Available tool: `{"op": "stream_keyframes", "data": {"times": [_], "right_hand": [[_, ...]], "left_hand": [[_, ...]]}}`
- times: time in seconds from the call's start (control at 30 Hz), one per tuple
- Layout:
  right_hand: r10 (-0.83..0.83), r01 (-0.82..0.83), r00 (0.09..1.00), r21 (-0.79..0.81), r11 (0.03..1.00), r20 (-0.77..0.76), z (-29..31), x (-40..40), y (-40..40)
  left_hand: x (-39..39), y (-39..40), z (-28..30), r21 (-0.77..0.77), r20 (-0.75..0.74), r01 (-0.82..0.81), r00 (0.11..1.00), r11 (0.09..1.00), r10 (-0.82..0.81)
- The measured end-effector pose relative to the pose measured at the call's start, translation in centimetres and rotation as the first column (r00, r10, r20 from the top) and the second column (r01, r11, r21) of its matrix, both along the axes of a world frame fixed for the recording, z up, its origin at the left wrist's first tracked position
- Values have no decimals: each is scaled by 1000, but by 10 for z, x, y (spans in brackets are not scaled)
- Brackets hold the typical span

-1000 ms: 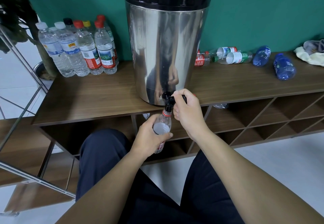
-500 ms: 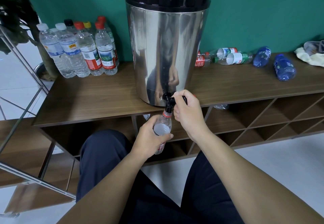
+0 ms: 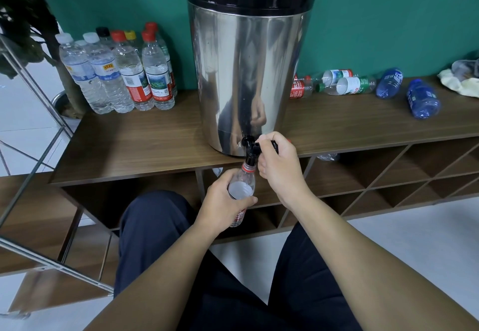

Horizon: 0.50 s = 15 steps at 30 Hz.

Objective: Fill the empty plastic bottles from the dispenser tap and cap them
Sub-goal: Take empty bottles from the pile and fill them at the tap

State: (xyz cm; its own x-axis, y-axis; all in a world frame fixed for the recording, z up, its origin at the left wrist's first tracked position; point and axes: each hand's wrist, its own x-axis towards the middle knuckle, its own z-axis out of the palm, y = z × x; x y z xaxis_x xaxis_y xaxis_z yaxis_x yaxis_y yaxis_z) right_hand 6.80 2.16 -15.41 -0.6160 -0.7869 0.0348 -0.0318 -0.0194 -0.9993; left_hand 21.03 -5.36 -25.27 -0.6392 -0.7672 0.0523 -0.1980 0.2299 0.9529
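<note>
Green wall backs a long wooden bench (image 3: 155,144) with open diamond-shaped cubbies under its top. On it stands a tall steel dispenser (image 3: 248,76) with a black lid, its black tap (image 3: 250,149) jutting over the front edge. The left hand (image 3: 225,201) grips a clear bottle (image 3: 242,188) with a red neck ring, holding its mouth right up under the tap spout. The right hand (image 3: 281,164) is curled around the tap lever. At the bench's left end a cluster of capped upright bottles (image 3: 121,71) stands by the wall. To the right of the dispenser several empty bottles (image 3: 347,84) lie on their sides, two blue ones (image 3: 404,89) among them, with a crumpled cloth (image 3: 458,81) at the far end.
</note>
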Motion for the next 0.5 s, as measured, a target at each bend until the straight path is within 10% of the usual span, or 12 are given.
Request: {"op": "stream_keyframes", "data": {"times": [0.5], "right_hand": [[3, -2, 999, -8, 1000, 32, 0, 0, -2]], "left_hand": [[-1, 2, 2, 21, -11, 6, 1000, 1000, -5]]}}
